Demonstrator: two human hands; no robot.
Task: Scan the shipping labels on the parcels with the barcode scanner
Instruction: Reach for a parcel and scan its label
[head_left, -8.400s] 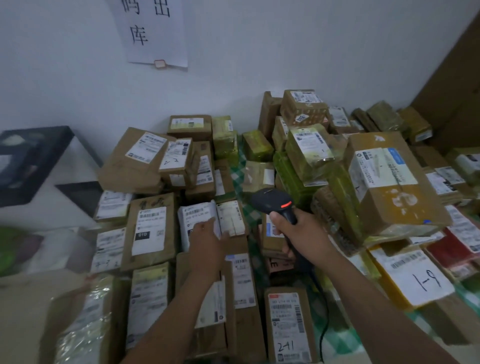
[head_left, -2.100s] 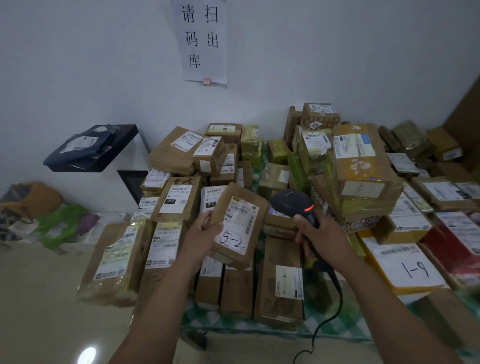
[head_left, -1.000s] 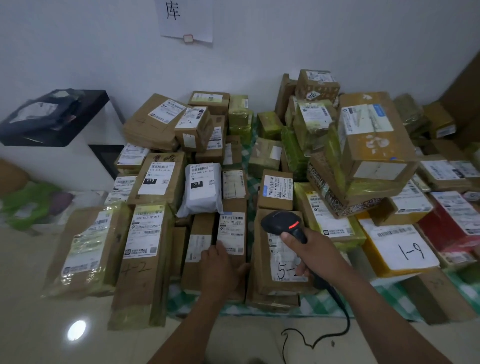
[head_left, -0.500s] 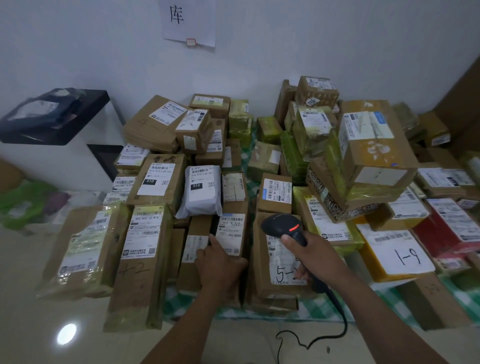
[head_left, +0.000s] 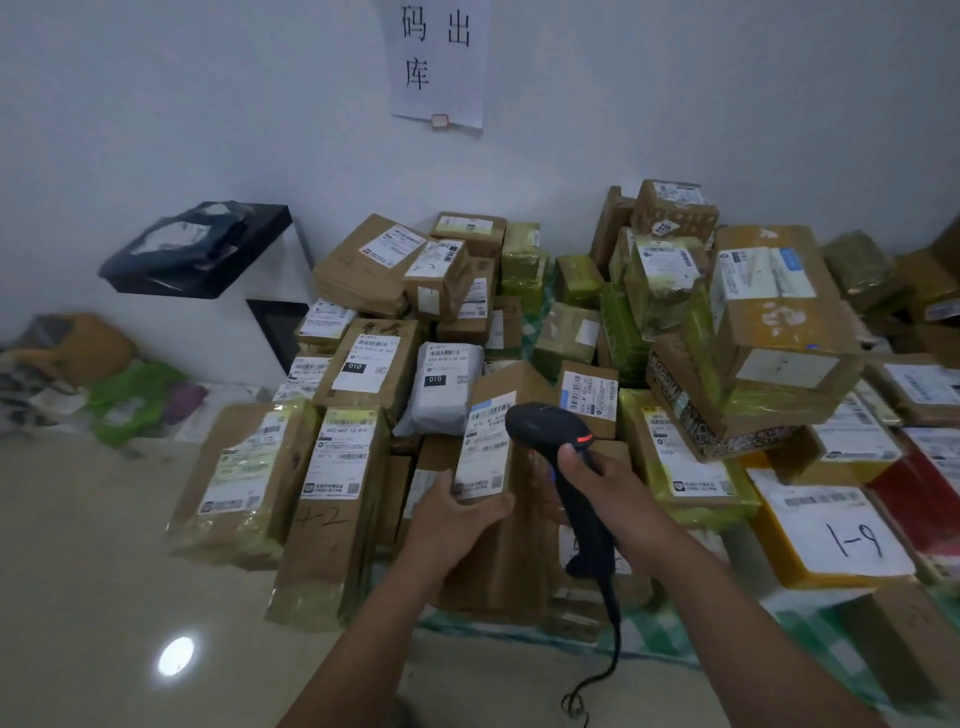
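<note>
The left hand (head_left: 457, 514) grips a flat brown cardboard box (head_left: 519, 551) by its lower edge, tilted up with its white paper label (head_left: 485, 447) showing. The right hand (head_left: 610, 488) is wrapped round the handle of the black plastic scanner (head_left: 550, 428), whose rounded head sits just beside the label. Around them taped cardboard parcels (head_left: 363, 374) and a soft white bag (head_left: 447, 387) are heaped on the counter (head_left: 779, 618) over a green checked cloth (head_left: 654, 642).

The left forearm (head_left: 374, 623) and right forearm (head_left: 727, 613) are bare skin as far up as the frame reaches. The left hand (head_left: 449, 517) and right hand (head_left: 613, 491) are bare too; both wrists look uncovered, though dim light blurs any fine detail there.
</note>
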